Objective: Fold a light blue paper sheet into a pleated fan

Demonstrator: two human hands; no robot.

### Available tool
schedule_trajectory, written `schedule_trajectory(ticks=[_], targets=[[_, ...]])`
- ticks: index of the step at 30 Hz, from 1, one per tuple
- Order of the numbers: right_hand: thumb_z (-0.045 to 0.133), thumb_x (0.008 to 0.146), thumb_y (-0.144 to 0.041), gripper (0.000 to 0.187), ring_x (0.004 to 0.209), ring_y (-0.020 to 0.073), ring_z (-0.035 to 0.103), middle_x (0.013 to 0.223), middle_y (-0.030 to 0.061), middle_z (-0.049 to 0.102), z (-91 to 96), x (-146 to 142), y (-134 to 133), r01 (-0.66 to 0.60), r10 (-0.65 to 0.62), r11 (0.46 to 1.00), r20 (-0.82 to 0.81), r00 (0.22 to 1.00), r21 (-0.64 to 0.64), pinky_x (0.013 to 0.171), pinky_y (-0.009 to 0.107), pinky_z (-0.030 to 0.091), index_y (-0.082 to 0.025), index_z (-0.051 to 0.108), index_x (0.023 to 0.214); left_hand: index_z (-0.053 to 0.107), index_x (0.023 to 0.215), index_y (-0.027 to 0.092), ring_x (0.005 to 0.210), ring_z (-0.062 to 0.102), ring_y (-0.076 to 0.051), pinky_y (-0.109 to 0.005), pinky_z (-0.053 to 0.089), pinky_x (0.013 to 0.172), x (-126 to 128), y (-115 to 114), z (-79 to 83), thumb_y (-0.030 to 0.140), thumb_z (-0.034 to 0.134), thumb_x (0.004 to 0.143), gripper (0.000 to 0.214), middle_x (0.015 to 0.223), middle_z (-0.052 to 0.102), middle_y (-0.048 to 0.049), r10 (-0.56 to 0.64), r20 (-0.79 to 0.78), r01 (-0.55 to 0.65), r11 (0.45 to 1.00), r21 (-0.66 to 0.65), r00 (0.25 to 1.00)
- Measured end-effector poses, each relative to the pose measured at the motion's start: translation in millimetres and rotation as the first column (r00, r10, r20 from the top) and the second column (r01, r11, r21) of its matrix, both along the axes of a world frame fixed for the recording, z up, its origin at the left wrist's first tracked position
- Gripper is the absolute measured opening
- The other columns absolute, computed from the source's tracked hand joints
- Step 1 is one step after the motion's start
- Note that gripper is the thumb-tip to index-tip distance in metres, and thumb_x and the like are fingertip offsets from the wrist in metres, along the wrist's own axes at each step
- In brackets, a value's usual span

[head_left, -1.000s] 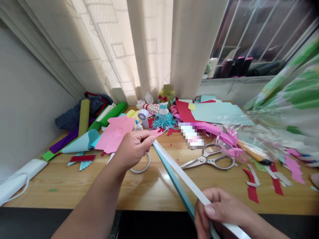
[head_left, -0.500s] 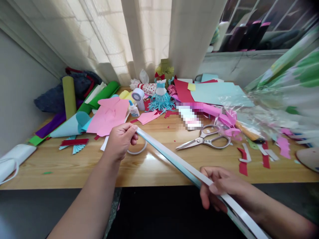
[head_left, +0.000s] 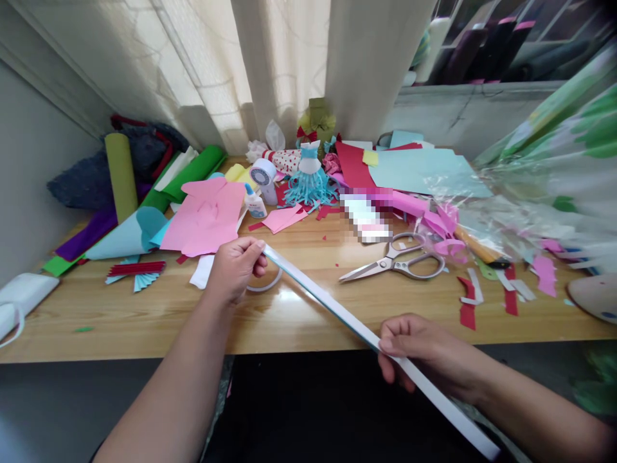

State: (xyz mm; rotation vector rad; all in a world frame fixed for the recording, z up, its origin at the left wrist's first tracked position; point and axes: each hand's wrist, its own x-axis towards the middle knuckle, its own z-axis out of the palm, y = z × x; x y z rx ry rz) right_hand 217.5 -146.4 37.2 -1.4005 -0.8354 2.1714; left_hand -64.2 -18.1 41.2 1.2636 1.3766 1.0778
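The fingers of the left hand (head_left: 238, 267) pinch the far left end of a long, narrow white strip with a teal edge (head_left: 324, 298). Slanting across the wooden tabletop's (head_left: 120, 328) near edge, it passes through the right hand's (head_left: 412, 344) gripping fingers, its free end beyond.

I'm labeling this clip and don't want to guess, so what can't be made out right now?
All in the head view:
- White strip: the part under the left hand's fingertips.
- White ring: its upper part, behind that hand.
- Item by the scissors: detail lost to pixelation.
- White box: cut off by the left edge.
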Motion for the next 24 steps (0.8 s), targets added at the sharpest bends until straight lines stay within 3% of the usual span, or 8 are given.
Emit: schedule_trajectory(ticks=[10,16,19,24], targets=[[0.062,0.072,-0.043,0.03,0.042,0.0063,0.046,0.078,0.006,0.069,-8.3,-7,4,-0.06,0.052,0.997,0.198,0.979,0.038,0.042,0.022,0.029,-0.016,0.054,0.063,0.056,0.062,0.014,0.038,0.052,-0.005,-0.013,0.037,0.035,-1,0,-4.0,0.03,0.059,0.075,0.021,0.051,0.059,0.0028,0.0,0.022,0.002,0.997,-0.081,1.0],[0.066,0.067,-0.052,0.04,0.045,0.007,0.044,0.072,0.0035,0.063,-1.5,-14,5,-0.124,0.1,0.99,0.289,0.952,0.065,0.043,0.022,0.032,-0.017,0.05,0.059,0.057,0.064,0.013,0.041,0.056,-0.007,-0.016,0.042,0.038,-4,1,-10.9,0.034,0.061,0.074,0.023,0.054,0.061,0.0014,-0.005,0.063,0.013,0.991,-0.134,0.998],[0.068,0.065,-0.053,0.042,0.045,0.0066,0.046,0.079,0.0047,0.064,0.0,-12,5,-0.131,0.119,0.99,0.219,0.968,0.041,0.043,0.022,0.035,-0.017,0.047,0.059,0.058,0.065,0.013,0.041,0.056,-0.008,-0.016,0.043,0.038,-6,2,-13.1,0.035,0.061,0.074,0.023,0.054,0.061,0.0013,-0.007,0.07,0.017,0.989,-0.149,0.998],[0.065,0.074,-0.046,0.038,0.041,0.0027,0.05,0.11,0.0115,0.062,3.5,-3,1,-0.12,0.125,0.991,-0.099,0.987,0.06,0.044,0.022,0.039,-0.015,0.047,0.064,0.057,0.061,0.014,0.041,0.056,-0.008,-0.016,0.042,0.038,-5,1,-14.2,0.035,0.063,0.072,0.024,0.052,0.06,0.0018,-0.017,0.069,0.028,0.986,-0.164,0.997]])
